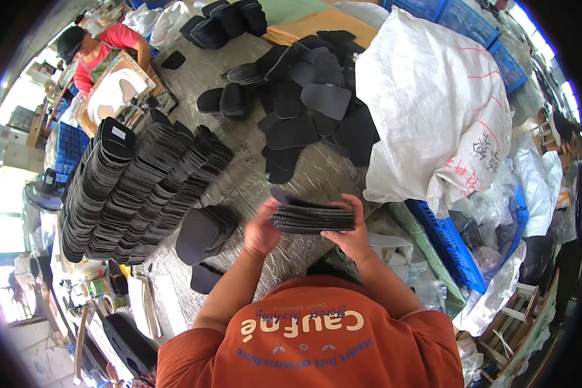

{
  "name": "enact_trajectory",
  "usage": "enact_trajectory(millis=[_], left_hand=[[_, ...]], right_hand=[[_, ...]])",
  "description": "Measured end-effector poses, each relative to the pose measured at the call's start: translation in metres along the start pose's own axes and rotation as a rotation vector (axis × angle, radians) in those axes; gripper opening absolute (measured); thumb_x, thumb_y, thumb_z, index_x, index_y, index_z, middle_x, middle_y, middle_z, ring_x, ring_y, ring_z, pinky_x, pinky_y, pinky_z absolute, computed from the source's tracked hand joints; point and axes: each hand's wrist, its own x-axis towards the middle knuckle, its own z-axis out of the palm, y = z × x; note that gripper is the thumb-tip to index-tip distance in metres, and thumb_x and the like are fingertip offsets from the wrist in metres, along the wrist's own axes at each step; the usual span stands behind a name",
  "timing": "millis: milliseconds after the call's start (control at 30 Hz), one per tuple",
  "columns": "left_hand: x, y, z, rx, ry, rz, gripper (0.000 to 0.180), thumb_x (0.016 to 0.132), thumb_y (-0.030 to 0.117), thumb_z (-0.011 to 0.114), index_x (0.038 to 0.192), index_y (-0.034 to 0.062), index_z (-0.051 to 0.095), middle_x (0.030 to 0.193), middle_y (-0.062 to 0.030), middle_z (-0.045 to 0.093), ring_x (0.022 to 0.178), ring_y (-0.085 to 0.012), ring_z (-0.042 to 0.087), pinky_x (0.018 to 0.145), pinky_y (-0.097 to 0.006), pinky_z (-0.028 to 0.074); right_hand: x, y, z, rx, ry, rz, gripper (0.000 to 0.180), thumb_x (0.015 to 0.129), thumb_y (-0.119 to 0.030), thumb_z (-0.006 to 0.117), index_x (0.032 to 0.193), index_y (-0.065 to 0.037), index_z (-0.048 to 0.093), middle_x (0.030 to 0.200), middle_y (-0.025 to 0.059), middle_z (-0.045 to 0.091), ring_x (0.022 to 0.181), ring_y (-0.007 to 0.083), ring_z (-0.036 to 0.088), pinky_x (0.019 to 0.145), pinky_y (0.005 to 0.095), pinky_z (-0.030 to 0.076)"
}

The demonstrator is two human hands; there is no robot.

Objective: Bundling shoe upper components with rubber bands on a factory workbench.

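Note:
Both my hands hold one stack of thin black foam pieces [313,216] level above the near edge of the grey table [252,174]. My left hand [261,229] grips the stack's left end. My right hand [352,234] clasps its right end, thumb on top. Just left of my left hand a short pile of the same black pieces [204,234] lies on the table. Long leaning rows of stacked black pieces [142,187] fill the table's left part. A loose heap of black pieces [310,110] lies at the far middle.
A big white woven sack [433,110] stands at the right, with blue plastic crates [449,242] beside and behind it. Another person in a red shirt [97,52] works at a wooden frame [116,90] at the far left. Clear plastic bags lie at the right.

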Motion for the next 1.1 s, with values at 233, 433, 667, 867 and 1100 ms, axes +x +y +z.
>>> enact_trajectory(millis=[233,433,667,867,1100], left_hand=[[0.020,-0.016,-0.017,0.385,0.184,0.162,0.051,0.095,0.045,0.043,0.119,-0.0002,0.051,0.112,-0.0132,0.057,0.108,-0.0228,0.052,0.098,-0.035,0.038],[0.021,-0.011,0.011,0.867,0.243,0.266,0.057,0.094,0.048,0.043,0.122,-0.0014,0.049,0.118,-0.0140,0.055,0.107,-0.0255,0.051,0.097,-0.037,0.036],[0.006,0.007,0.042,1.955,-0.205,0.677,0.082,0.079,0.062,0.051,0.134,0.0030,0.038,0.130,-0.0184,0.044,0.120,-0.0344,0.041,0.106,-0.050,0.022],[0.000,-0.017,0.044,2.198,-0.155,0.561,0.082,0.072,0.039,0.070,0.137,0.0039,0.033,0.126,-0.0131,0.044,0.118,-0.0303,0.042,0.105,-0.052,0.026],[-0.030,0.035,0.056,2.028,-0.038,0.410,0.066,0.075,0.019,0.070,0.132,0.0022,0.040,0.118,-0.0166,0.052,0.108,-0.0343,0.050,0.093,-0.041,0.042]], right_hand=[[0.009,0.044,-0.040,-0.685,-0.107,-0.167,0.076,0.064,0.002,0.078,0.128,-0.008,0.039,0.123,0.0084,0.051,0.112,0.0181,0.051,0.093,0.0303,0.043],[0.024,0.028,-0.030,-0.702,-0.139,-0.241,0.085,0.059,0.001,0.079,0.132,-0.007,0.036,0.122,0.0110,0.051,0.114,0.0213,0.050,0.095,0.0319,0.042],[0.032,0.040,-0.034,-0.655,-0.113,-0.160,0.085,0.060,-0.003,0.078,0.133,-0.008,0.035,0.120,0.0134,0.050,0.111,0.0260,0.051,0.096,0.0349,0.040],[0.031,0.037,-0.021,-0.527,0.040,-0.102,0.030,0.080,-0.008,0.056,0.109,-0.003,0.048,0.112,0.0131,0.054,0.104,0.0227,0.051,0.093,0.0336,0.039],[0.040,0.006,0.023,-0.508,-0.234,-0.064,0.045,0.080,-0.006,0.060,0.121,-0.003,0.044,0.108,0.0135,0.055,0.100,0.0192,0.053,0.090,0.0320,0.042]])
